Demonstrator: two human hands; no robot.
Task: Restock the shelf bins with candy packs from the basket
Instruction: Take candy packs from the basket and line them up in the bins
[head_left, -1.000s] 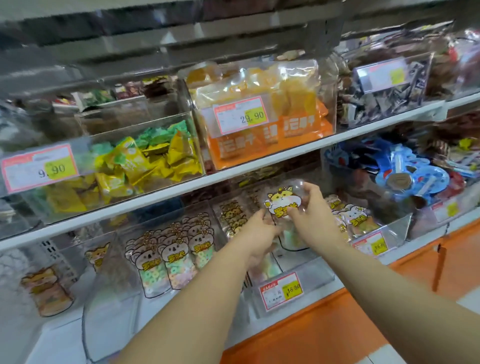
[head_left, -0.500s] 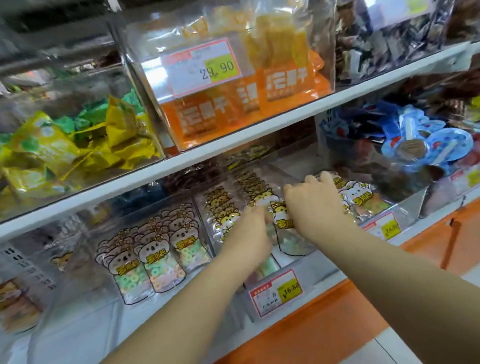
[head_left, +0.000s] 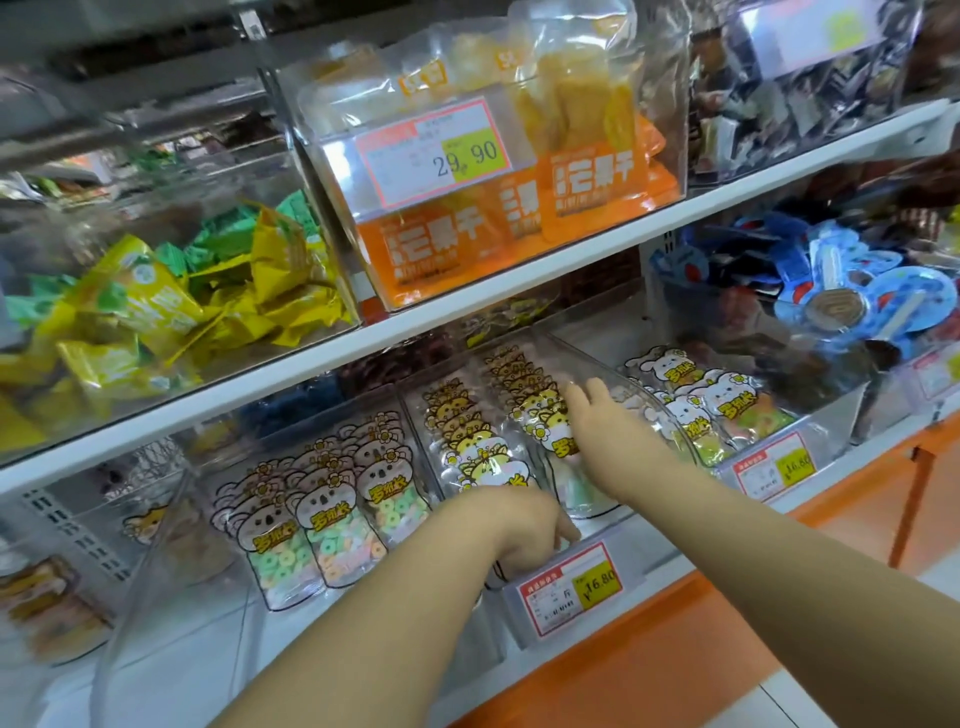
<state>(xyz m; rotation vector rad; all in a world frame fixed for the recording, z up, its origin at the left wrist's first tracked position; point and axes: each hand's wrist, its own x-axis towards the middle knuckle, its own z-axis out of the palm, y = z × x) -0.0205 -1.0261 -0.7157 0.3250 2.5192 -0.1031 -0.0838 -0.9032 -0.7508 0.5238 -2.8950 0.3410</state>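
Observation:
A clear shelf bin (head_left: 524, 618) on the lower shelf holds two rows of cat-faced candy packs (head_left: 475, 441), standing upright. My right hand (head_left: 597, 415) reaches into the bin's right row, its straight fingers lying against the front packs there. At the bin's front wall, just behind the price tag (head_left: 571, 587), my left hand (head_left: 524, 530) has its fingers bent down into the bin. Whether that hand holds anything is hidden. The basket is out of view.
Left of this bin stands one with koala-faced ring candy packs (head_left: 332, 519), right of it one with rabbit-faced packs (head_left: 722, 405). On the upper shelf (head_left: 519, 280) sit bins of yellow-green packets (head_left: 156, 322) and orange dried-fruit bags (head_left: 519, 208). Blue toy packs (head_left: 841, 291) fill the far right.
Both hands held one cat-faced pack above the bin, then lowered it into the row. Now my left hand has dropped to the bin's front and my right hand rests on the packs.

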